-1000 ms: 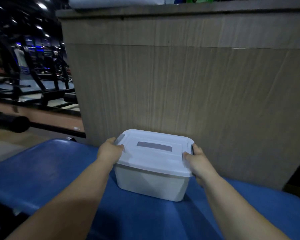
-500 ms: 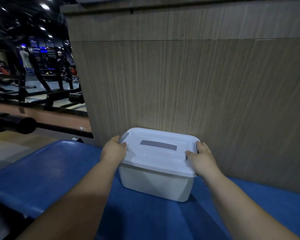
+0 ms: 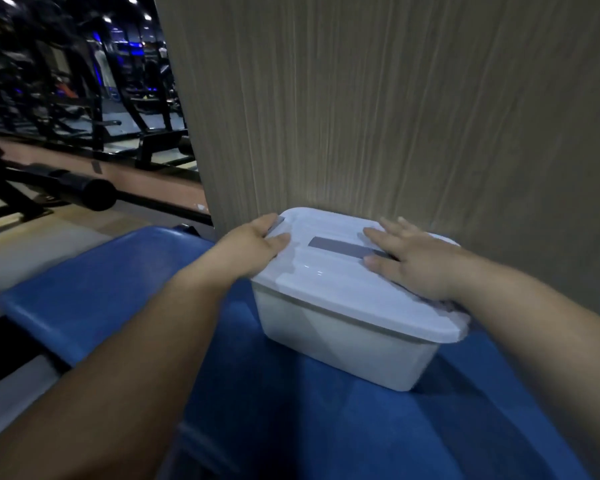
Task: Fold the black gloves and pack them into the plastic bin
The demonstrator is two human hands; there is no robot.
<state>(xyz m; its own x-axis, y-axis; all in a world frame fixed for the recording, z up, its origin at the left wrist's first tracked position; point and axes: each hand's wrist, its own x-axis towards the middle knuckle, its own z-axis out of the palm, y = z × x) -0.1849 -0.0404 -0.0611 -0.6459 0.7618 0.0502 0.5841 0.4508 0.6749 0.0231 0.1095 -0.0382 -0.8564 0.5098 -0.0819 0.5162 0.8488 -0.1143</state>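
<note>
White plastic bin (image 3: 343,344) is sitting on the blue padded bench (image 3: 291,410), pushed right up against the wood-grain panel (image 3: 395,116), and its lid (image 3: 326,271) is on. No black gloves anywhere in sight, not on the bench and not in my hands. The bin walls are too cloudy to see through, so honestly I can't tell if they're folded and packed inside or not. My guess is it's either the very end (closing up) or the very start (about to pop it open); can't say which from this.

Hands: my left hand (image 3: 253,247) is wrapped over the left end of the lid, thumb on top and fingers hooked around the edge by the grey latch. My right hand (image 3: 413,261) lies flat on the lid's right half, fingers straight and spread, tips reaching the grey strip (image 3: 340,247) in the middle. Both forearms reach straight out in front of me, well apart.
</note>
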